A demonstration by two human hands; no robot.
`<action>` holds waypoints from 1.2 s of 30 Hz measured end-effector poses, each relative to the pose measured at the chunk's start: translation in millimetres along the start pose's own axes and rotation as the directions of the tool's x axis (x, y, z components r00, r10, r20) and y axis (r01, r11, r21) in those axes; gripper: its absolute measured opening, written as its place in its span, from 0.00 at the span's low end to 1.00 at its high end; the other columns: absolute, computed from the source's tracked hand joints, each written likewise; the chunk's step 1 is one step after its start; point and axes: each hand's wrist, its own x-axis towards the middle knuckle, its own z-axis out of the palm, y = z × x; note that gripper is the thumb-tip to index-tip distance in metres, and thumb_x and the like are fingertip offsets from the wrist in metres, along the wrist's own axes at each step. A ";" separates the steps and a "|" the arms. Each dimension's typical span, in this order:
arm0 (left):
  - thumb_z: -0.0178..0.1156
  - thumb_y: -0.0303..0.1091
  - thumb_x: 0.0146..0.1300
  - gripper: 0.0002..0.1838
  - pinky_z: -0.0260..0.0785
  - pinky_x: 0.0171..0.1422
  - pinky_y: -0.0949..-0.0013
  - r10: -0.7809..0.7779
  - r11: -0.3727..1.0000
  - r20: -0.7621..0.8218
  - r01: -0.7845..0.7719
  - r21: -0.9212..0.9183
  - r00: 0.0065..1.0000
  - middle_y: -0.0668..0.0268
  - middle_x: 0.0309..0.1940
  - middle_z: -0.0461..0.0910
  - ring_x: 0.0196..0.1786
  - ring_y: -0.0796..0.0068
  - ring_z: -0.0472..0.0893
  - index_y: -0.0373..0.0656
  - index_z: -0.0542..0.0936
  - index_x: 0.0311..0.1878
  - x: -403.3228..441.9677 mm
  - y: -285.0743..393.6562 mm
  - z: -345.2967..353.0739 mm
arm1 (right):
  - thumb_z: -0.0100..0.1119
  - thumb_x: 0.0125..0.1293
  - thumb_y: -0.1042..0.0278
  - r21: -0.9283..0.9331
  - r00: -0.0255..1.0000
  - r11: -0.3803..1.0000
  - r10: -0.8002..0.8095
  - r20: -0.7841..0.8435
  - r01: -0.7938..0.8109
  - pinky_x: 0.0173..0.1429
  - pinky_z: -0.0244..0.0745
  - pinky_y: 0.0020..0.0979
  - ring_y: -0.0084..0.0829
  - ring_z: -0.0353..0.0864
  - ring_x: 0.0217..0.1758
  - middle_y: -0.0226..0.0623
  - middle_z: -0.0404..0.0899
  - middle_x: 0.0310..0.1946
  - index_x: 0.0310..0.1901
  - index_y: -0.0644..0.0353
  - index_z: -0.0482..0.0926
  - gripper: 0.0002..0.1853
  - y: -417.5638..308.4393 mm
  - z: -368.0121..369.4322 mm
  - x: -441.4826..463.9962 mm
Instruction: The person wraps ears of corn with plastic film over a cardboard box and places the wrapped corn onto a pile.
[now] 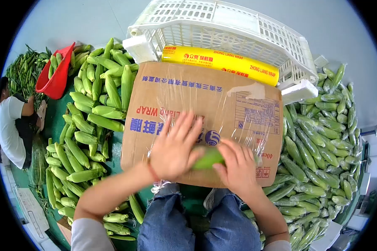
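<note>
A green ear of corn in its husk [208, 159] lies near the front of a cardboard box [188, 98], slightly blurred. My right hand [239, 167] is closed round the corn's right end. My left hand [176, 146] lies with fingers stretched out over the clear plastic wrap [234, 119], its thumb side by the corn's left end. That wrap runs across the box top from a yellow-labelled roll [220, 62] behind the box. Part of the corn is hidden under my hands.
Unwrapped corn [81, 138] is heaped at left, with a red basket [56, 75] behind it. Film-wrapped corn [314, 154] is piled at right. A white plastic crate [234, 25] stands behind the roll. Another person [14, 121] crouches at far left beside green stalks.
</note>
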 end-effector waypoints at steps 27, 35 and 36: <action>0.60 0.39 0.58 0.34 0.54 0.75 0.44 -0.212 0.483 -0.495 -0.350 -0.803 0.843 0.58 0.61 0.74 0.70 0.54 0.67 0.51 0.67 0.70 47.5 39.2 -0.8 | 0.28 0.68 0.24 0.089 0.467 -0.795 -0.258 0.846 -0.600 0.20 0.75 0.32 0.37 0.75 0.18 0.46 0.73 0.24 0.63 0.57 0.65 0.42 -7.9 -38.7 -20.0; 0.53 0.29 0.68 0.16 0.78 0.41 0.57 -0.514 -0.563 0.212 -0.140 -0.814 0.831 0.66 0.28 0.71 0.30 0.69 0.78 0.48 0.69 0.58 45.2 17.7 -10.9 | 0.50 0.66 0.33 0.246 0.689 -0.763 -0.332 0.644 -0.598 0.15 0.69 0.28 0.30 0.71 0.14 0.42 0.73 0.24 0.71 0.55 0.56 0.41 -15.9 4.0 -16.9; 0.53 0.29 0.69 0.13 0.78 0.41 0.57 -0.626 -0.464 0.239 -0.108 -0.879 0.743 0.66 0.28 0.71 0.31 0.69 0.78 0.47 0.70 0.55 45.3 12.3 -10.3 | 0.57 0.66 0.37 0.411 0.667 -0.636 -0.225 0.711 -0.653 0.16 0.70 0.28 0.29 0.73 0.16 0.41 0.75 0.25 0.70 0.55 0.59 0.40 -4.1 -1.0 -16.9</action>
